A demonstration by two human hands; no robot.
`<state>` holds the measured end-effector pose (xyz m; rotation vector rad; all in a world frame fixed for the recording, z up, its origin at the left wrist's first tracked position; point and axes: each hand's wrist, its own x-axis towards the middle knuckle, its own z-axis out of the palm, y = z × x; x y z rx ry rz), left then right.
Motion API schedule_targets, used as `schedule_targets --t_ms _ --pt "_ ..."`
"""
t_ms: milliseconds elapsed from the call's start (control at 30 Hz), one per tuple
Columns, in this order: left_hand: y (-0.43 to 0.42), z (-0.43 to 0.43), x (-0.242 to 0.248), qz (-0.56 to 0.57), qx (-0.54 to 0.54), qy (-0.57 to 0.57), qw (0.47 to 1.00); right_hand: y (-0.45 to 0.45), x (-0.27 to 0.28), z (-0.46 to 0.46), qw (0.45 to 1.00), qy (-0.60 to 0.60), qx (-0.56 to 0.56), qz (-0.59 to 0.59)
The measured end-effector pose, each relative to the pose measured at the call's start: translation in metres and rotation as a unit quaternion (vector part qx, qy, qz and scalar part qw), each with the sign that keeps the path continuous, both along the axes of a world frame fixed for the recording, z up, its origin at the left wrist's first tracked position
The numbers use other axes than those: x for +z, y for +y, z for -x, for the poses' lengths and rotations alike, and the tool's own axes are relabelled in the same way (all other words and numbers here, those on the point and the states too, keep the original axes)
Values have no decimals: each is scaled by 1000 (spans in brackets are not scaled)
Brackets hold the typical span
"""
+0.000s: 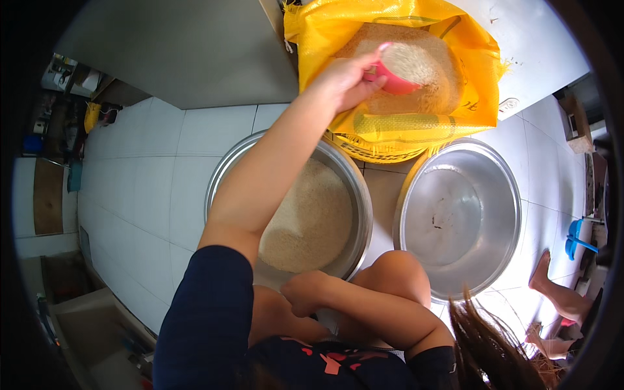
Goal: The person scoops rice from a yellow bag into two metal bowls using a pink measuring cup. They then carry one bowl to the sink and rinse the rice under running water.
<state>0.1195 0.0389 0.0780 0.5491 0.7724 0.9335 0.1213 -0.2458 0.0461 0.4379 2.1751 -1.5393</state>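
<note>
My left hand (353,80) grips a pink-red plastic cup (397,84) heaped with pale grain that looks like rice. The cup is tilted over the browner grain (385,39) inside an open yellow woven sack (317,63). Below my left forearm, a wide metal basin (363,214) holds a layer of pale grain (317,219). My right hand (304,292) is curled near my knees, by that basin's lower rim; its fingers and palm are hidden. To the right stands a second metal basin (502,219), with a few dark specks on its bottom.
The sack stands in a yellow basket (380,155) on the tiled floor (131,180). A large grey panel (195,53) rises at the upper left. Another person's bare foot (540,268) and a blue plastic object (575,239) are at the right edge. Loose hair hangs at the lower right.
</note>
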Motion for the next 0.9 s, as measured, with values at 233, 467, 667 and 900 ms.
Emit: schedule_targets --t_ms 233,467,667,900 --pt "-35 28 41 -54 -11 -118 992 0 0 0 1000 20 -11 -19" --pt "-121 130 53 -141 13 -30 990 -4 -4 -12 1000 -3 -4 -12" --pt "-199 181 -17 -292 28 327 898 -2 3 -12 999 -11 -38 -25" --pt "-196 188 -39 -692 -53 600 398 -6 -5 -5 999 -29 -32 -27"
